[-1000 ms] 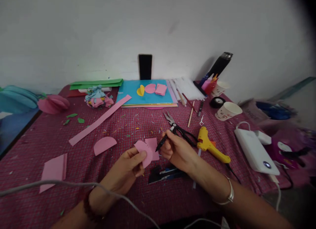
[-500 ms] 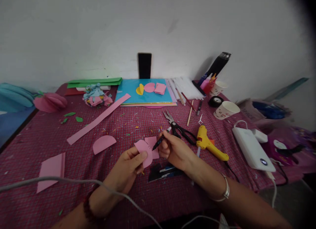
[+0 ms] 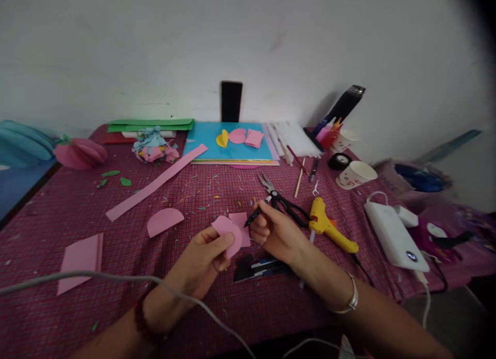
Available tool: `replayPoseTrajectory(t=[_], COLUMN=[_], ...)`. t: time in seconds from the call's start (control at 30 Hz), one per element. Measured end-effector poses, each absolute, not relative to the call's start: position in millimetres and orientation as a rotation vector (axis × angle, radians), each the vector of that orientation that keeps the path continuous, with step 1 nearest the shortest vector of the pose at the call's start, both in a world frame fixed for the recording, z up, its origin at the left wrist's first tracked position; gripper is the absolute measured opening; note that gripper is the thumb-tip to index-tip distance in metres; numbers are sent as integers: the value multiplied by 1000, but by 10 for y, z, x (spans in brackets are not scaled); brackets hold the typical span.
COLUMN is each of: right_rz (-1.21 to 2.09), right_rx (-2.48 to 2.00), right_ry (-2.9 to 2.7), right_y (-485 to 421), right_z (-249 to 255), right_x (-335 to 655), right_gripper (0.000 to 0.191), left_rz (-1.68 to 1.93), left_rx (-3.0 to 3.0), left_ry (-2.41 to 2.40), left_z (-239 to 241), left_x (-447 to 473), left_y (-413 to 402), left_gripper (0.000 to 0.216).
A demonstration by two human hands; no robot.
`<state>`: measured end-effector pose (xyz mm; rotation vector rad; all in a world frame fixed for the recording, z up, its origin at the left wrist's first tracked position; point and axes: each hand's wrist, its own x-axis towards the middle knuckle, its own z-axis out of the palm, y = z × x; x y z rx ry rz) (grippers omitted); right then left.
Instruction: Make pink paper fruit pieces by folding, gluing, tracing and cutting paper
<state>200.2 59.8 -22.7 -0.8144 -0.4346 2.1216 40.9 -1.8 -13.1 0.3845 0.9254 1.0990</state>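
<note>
My left hand (image 3: 205,258) is closed on a rounded pink paper piece (image 3: 233,244), thumb on top; small dark marks run along its upper edge. In my right hand (image 3: 273,230) a black marker pen (image 3: 253,215) is pinched, its tip pointing down and left, a little apart from the rounded piece. Beneath them, a pink paper square (image 3: 244,239) lies on the cloth, partly covered. A pink half circle (image 3: 165,222) and a long pink strip (image 3: 155,186) lie to the left. Just beyond my right hand are open scissors (image 3: 289,204) with black handles.
A yellow glue gun (image 3: 333,230) and a white power bank (image 3: 395,235) lie at the right, near paper cups (image 3: 354,174). Coloured sheets (image 3: 209,144) and a propped phone (image 3: 231,102) stand at the back. A grey cable (image 3: 116,277) crosses the front left.
The pen tip has drawn back slightly to the right of the rounded pink piece. My left hand still holds that piece, tilted a little differently. The whole view has shifted slightly.
</note>
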Motion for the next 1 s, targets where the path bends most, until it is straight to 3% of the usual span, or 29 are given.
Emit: replayPoseTrajectory(t=[1.0], right_rz=[2170], right_rx=[-795], right_ry=[-532], right_y=[546], right_z=[-274], right_x=[1956], right_gripper=[16], left_rz=[1227], left_rx=[251], left_ry=[886], left_z=[-109], left_x=[397], left_y=[-6], left_gripper=[19])
